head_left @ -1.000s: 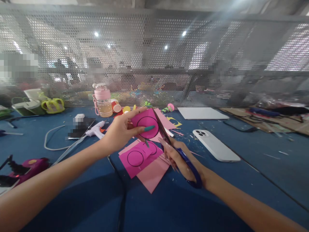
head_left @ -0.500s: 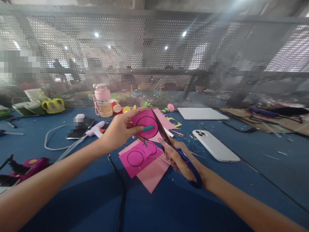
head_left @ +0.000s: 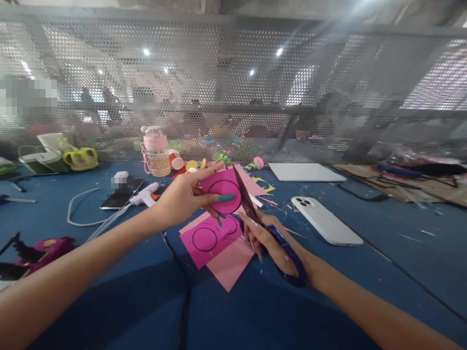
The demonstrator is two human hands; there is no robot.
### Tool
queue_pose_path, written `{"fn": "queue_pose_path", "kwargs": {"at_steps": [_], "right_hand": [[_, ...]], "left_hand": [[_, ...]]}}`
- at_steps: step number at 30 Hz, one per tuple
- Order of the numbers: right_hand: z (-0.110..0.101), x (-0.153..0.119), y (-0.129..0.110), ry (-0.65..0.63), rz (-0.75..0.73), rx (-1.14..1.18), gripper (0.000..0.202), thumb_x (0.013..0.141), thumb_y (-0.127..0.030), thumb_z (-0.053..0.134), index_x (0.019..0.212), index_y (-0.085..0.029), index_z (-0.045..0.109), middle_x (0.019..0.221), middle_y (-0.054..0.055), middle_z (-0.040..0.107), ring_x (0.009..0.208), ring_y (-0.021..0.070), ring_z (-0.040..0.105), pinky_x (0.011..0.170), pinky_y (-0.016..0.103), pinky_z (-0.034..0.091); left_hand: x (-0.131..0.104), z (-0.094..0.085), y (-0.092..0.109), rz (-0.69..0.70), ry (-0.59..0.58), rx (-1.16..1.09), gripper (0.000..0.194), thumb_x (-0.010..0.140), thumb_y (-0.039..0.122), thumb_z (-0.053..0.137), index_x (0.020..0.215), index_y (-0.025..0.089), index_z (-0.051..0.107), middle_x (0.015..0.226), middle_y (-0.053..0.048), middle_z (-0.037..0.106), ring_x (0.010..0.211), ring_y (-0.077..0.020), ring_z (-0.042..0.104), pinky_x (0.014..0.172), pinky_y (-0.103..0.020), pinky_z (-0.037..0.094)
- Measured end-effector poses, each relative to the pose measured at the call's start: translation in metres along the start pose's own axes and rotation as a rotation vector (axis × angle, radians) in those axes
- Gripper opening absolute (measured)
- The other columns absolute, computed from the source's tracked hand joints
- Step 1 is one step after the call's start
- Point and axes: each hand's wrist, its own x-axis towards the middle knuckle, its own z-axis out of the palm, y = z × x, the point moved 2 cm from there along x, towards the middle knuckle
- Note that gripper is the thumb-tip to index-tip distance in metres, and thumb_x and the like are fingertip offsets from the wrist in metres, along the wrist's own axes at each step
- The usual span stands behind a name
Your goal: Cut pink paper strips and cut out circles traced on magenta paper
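Between the thumb and fingers of my left hand [head_left: 186, 197] is a piece of magenta paper [head_left: 228, 183] with a black circle drawn on it. My right hand [head_left: 273, 238] is closed round the blue handles of a pair of scissors [head_left: 290, 260]. Their dark blades point up and away, along the right edge of the held paper, close to the circle's line. Below, a magenta sheet [head_left: 199, 253] marked with drawn circles lies on light pink paper [head_left: 231, 267], partly covered by my left fingertips.
A white phone [head_left: 328, 221] lies to the right, with a white sheet [head_left: 306, 172] behind it. Leftward are a glue gun [head_left: 144, 195], a black phone [head_left: 120, 194] and a pink-lidded bottle [head_left: 156, 153]. Paper scraps lie near yellow cut-out paper [head_left: 264, 184]. A perforated metal panel [head_left: 233, 92] stands behind.
The held paper and my left hand have shifted slightly to the right and down. The scissor blades look a little wider apart along the paper's right edge.
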Motion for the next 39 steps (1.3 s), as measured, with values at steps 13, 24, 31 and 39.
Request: {"fn": "queue_pose_path", "kwargs": {"at_steps": [13,24,31,39], "right_hand": [[-0.002,-0.004,0.016,-0.027,0.028,-0.007,0.03,0.086,-0.031,0.05,0.112,-0.015,0.051,0.11,0.007,0.055,0.092,0.0177,0.057,0.077,0.037,0.049],[-0.004,0.004,0.002,0.038,-0.003,-0.065,0.039,0.078,-0.058,0.044,0.071,-0.02,0.047,0.049,-0.003,0.045,0.043,0.0121,0.05,0.037,0.023,0.035],[-0.004,0.003,-0.002,0.052,-0.001,-0.096,0.04,0.075,-0.06,0.045,0.068,-0.021,0.044,0.048,-0.003,0.043,0.043,0.0128,0.048,0.036,0.023,0.033],[-0.004,0.003,-0.005,0.058,-0.012,-0.089,0.042,0.074,-0.063,0.044,0.064,-0.022,0.04,0.046,-0.004,0.04,0.041,0.0115,0.044,0.037,0.023,0.033]], "left_hand": [[0.001,-0.002,-0.001,-0.014,-0.016,-0.045,0.065,0.07,0.017,0.065,0.13,0.019,0.04,0.083,-0.004,0.069,0.057,-0.0157,0.066,0.053,-0.026,0.057],[-0.001,-0.002,0.004,-0.021,-0.028,-0.038,0.064,0.07,0.014,0.064,0.13,0.021,0.041,0.104,-0.008,0.065,0.055,-0.013,0.065,0.052,-0.025,0.057],[0.0,-0.003,0.003,-0.021,-0.035,-0.047,0.065,0.07,0.013,0.064,0.13,0.022,0.04,0.095,-0.005,0.068,0.056,-0.0139,0.066,0.053,-0.025,0.058],[0.0,-0.004,0.003,-0.018,-0.03,-0.048,0.064,0.07,0.014,0.064,0.13,0.02,0.041,0.083,-0.003,0.068,0.055,-0.0144,0.065,0.052,-0.025,0.057]]}}
